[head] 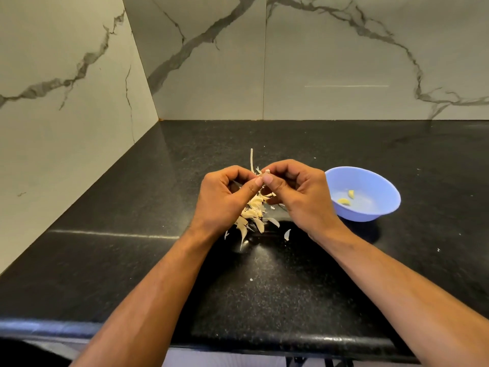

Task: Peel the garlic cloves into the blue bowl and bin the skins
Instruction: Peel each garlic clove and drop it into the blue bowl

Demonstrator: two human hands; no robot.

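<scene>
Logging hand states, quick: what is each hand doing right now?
Left hand: fingers curled, pinching the garlic clove.
Right hand: fingers curled, pinching the same clove from the other side.

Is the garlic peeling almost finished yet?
Not yet. Two peeled cloves sit in the blue bowl. Both hands, left hand and right hand, pinch another clove. The pile of garlic and skins waits on the counter; no bin shows.
</scene>
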